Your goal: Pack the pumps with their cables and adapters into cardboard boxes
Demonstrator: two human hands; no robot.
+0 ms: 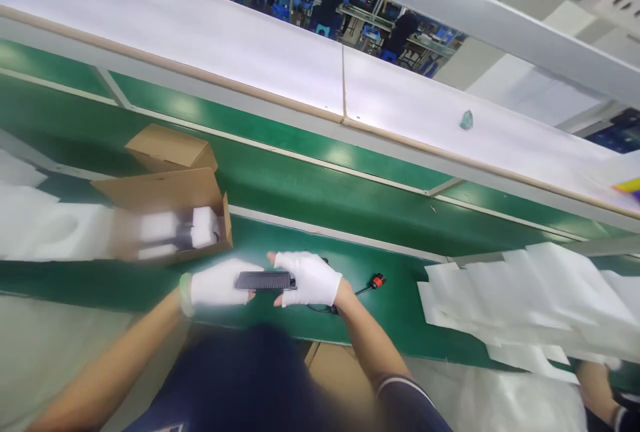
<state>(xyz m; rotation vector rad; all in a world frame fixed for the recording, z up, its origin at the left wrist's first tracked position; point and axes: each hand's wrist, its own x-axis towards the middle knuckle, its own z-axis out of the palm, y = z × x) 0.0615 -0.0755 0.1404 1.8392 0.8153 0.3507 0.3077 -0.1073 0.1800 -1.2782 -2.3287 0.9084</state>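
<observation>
Between my two gloved hands is a black, ribbed, box-shaped device (264, 281), held level above the green bench. My left hand (220, 283), blurred in a white glove with bare fingertips, grips its left end. Around the right end close the fingers of my right hand (309, 279), gloved the same way. A black cable (363, 290) lies on the bench beside and partly behind my right hand, ending in a red and black connector (379, 281). Whether that cable joins the device is hidden.
An open cardboard box (163, 192) with white foam and dark parts stands at the left. White foam sheets (540, 292) are stacked at the right, more (50, 225) at far left. A white shelf (240, 45) runs above the bench. Another person's arm (597, 389) shows at lower right.
</observation>
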